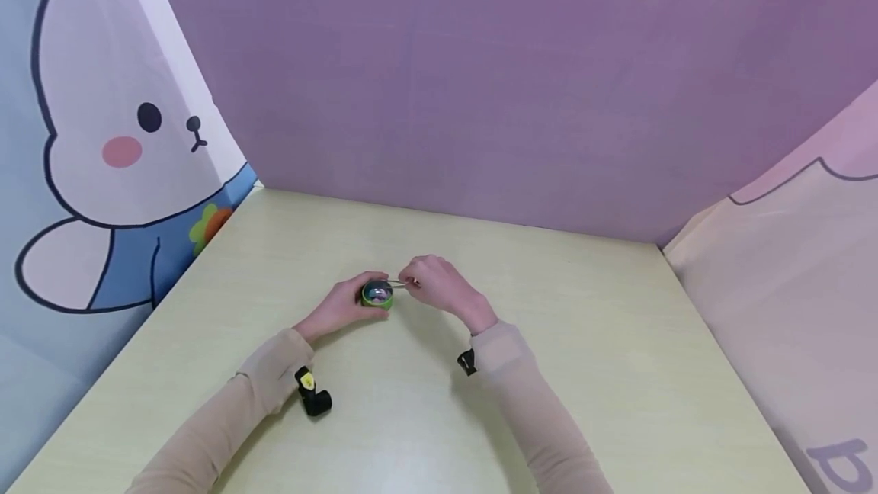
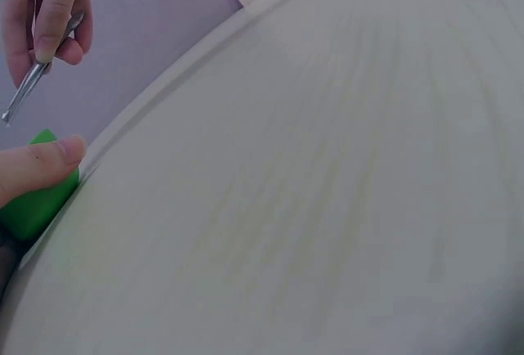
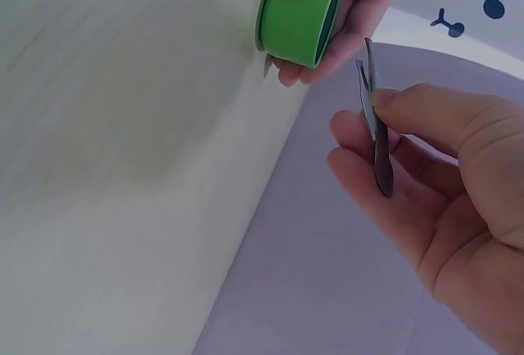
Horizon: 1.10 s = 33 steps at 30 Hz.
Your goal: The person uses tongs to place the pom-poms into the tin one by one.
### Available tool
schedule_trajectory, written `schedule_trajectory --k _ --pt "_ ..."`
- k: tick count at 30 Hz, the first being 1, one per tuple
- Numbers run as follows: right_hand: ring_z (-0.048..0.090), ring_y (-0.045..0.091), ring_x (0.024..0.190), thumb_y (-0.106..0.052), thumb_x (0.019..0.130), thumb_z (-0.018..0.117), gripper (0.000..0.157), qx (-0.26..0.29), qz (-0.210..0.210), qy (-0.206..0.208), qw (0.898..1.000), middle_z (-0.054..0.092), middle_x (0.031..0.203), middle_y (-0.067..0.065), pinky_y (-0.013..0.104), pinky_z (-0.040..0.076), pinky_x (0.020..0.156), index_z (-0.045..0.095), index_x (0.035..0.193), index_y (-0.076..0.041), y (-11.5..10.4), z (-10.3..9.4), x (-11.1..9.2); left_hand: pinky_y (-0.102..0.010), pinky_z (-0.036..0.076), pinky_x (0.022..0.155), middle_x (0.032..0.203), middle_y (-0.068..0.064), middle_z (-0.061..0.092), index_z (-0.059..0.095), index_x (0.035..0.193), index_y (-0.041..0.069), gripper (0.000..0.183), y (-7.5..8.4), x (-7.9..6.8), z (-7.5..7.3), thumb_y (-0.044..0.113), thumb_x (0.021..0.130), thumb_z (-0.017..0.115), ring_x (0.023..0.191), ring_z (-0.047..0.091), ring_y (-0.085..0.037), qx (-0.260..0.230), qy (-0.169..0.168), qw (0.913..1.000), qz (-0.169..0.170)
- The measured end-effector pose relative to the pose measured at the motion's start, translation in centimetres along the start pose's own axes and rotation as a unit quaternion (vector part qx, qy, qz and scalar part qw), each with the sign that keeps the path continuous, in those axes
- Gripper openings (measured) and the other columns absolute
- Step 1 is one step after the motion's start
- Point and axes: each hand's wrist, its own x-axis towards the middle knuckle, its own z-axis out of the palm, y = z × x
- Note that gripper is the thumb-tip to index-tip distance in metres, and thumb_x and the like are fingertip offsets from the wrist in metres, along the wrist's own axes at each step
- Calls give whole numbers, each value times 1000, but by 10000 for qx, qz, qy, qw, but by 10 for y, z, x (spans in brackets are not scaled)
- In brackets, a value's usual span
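Observation:
A small round green pot (image 1: 377, 294) stands on the table, its glossy top showing bluish and pink patches. My left hand (image 1: 345, 302) holds it from the left, the thumb on the near side and fingers on the far side. In the right wrist view the green wall (image 3: 296, 24) of the pot shows, with a dark rim inside. My right hand (image 1: 439, 283) pinches metal tweezers (image 3: 375, 118) between thumb and fingers. The two tips of the tweezers are spread apart and point toward the pot, overlapping its right edge in the head view.
The pale wooden table (image 1: 617, 372) runs back to a purple cloth wall (image 1: 480, 82). A cloth with a cartoon animal (image 1: 123, 97) hangs at the left, and a pale pink one (image 1: 809, 288) at the right. Black wrist cameras (image 1: 315, 400) sit at both cuffs.

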Motion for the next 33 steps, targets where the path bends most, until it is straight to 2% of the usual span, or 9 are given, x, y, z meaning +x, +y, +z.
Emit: schedule_trajectory --k 5,9,16,20,22,24,28,31,33 --pt "66 18 82 3 89 62 20 -137 262 51 9995 74 96 9 27 56 70 76 101 -4 1 -6 -7 -54 40 114 143 -12 56 48 145 16 77 0 0 0 28 77 85 132 54 -34 -13 -20 10000 -8" --pt "61 17 78 5 88 60 19 -366 686 112 9969 73 90 9 25 51 64 77 93 -4 2 -12 -12 -54 41 114 144 -12 56 49 144 17 78 1 0 -2 28 77 85 131 54 -35 -15 6 10000 -65" --pt "56 16 75 6 86 62 15 -424 1583 147 9864 69 84 8 26 51 63 73 83 -3 13 -20 -23 -54 41 114 145 -15 54 48 144 17 76 2 6 -6 27 78 84 132 53 -36 60 23 10000 -26" --pt "40 12 65 7 85 60 29 -449 1975 105 9792 52 68 2 21 35 54 53 62 -9 24 -18 -34 -55 41 114 144 -17 54 48 144 15 76 3 7 -7 26 78 84 132 53 -38 136 48 9999 -26" --pt "32 12 62 8 83 59 37 -404 2132 93 9761 41 64 1 21 28 52 40 58 -12 30 -17 -41 -56 40 114 145 -17 54 48 144 15 76 4 7 -6 26 78 84 132 52 -38 127 40 9999 -26" --pt "30 12 59 9 83 59 40 -312 2279 57 9732 38 62 0 20 26 50 37 58 -13 35 -16 -48 -56 40 114 145 -17 54 48 144 15 76 3 7 -6 26 78 84 133 52 -38 139 21 9999 -23" --pt "37 11 57 7 83 61 27 -149 2513 15 9678 51 64 1 18 31 49 56 61 -9 43 -13 -59 -56 40 114 146 -16 53 48 145 17 76 0 7 -7 29 79 84 133 52 -38 107 16 9999 -19" --pt "45 12 59 6 83 62 15 -61 2662 -35 9639 65 74 5 19 39 53 70 75 -4 47 -10 -64 -56 41 113 146 -15 53 48 145 16 76 -1 7 -7 29 79 84 133 52 -37 93 11 10000 6" --pt "44 12 58 8 83 61 15 -64 2722 -64 9622 65 74 7 19 39 53 71 77 -1 50 -8 -67 -56 41 113 146 -15 53 48 145 16 76 0 7 -7 28 79 83 132 52 -37 86 0 10000 21"
